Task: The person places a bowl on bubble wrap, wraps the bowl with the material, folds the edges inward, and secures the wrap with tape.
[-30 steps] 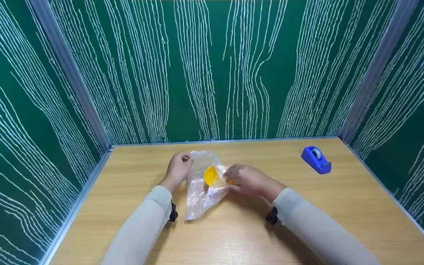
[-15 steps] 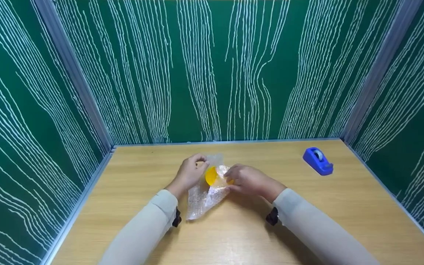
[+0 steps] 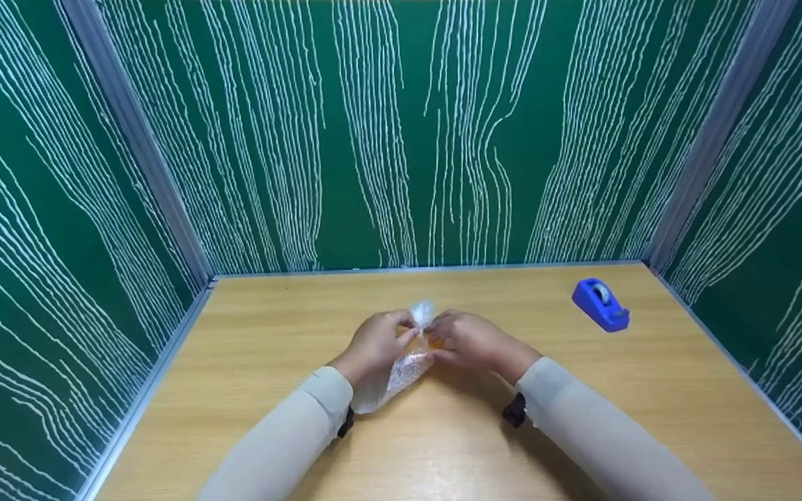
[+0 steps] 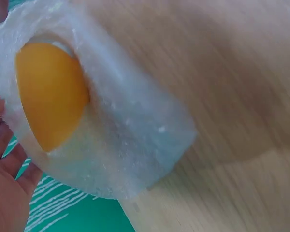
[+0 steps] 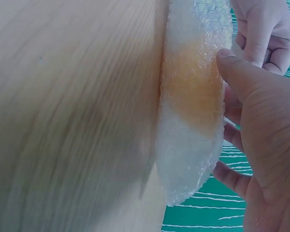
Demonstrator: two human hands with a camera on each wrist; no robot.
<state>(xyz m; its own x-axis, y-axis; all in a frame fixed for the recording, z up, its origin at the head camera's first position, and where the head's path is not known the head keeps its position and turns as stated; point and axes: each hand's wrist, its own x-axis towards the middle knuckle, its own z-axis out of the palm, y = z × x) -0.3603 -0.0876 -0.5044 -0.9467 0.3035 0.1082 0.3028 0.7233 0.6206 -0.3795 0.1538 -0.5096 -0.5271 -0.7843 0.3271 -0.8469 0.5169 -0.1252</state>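
A sheet of bubble wrap is folded around a yellow, rounded, cup-like thing over the middle of the table. Through the wrap it shows as an orange patch in the right wrist view. My left hand pinches the wrap's edge between thumb and fingers, drawn in over the yellow thing's open end. From the right, my right hand grips the wrapped bundle, its thumb lying on the near side and fingers behind. In the head view the hands nearly meet and hide most of the yellow thing.
A blue tape dispenser with a roll in it stands at the back right of the wooden table. Green panels with wavy white lines close in the table at the back and sides.
My left hand has moved right toward the right hand, folding the wrap's left part over the yellow thing and covering its open end. My right hand has kept its grip in place.
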